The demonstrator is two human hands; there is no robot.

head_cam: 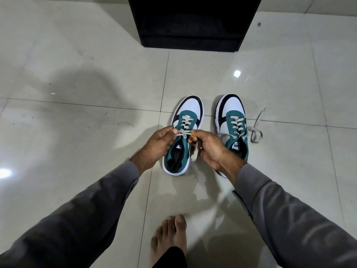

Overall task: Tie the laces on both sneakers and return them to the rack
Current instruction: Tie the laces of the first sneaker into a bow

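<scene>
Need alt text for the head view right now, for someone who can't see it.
Both hands, left hand and right hand, pinch the grey laces of the left sneaker on a tiled floor. The right sneaker sits beside it, lace trailing loose. A black rack stands beyond.

glossy pale tile floor (77, 132), dark grout lines, light scuffing. ceiling-light glare (236, 73) on tile at right. bare foot (170, 238) at bottom centre, toes forward.
</scene>
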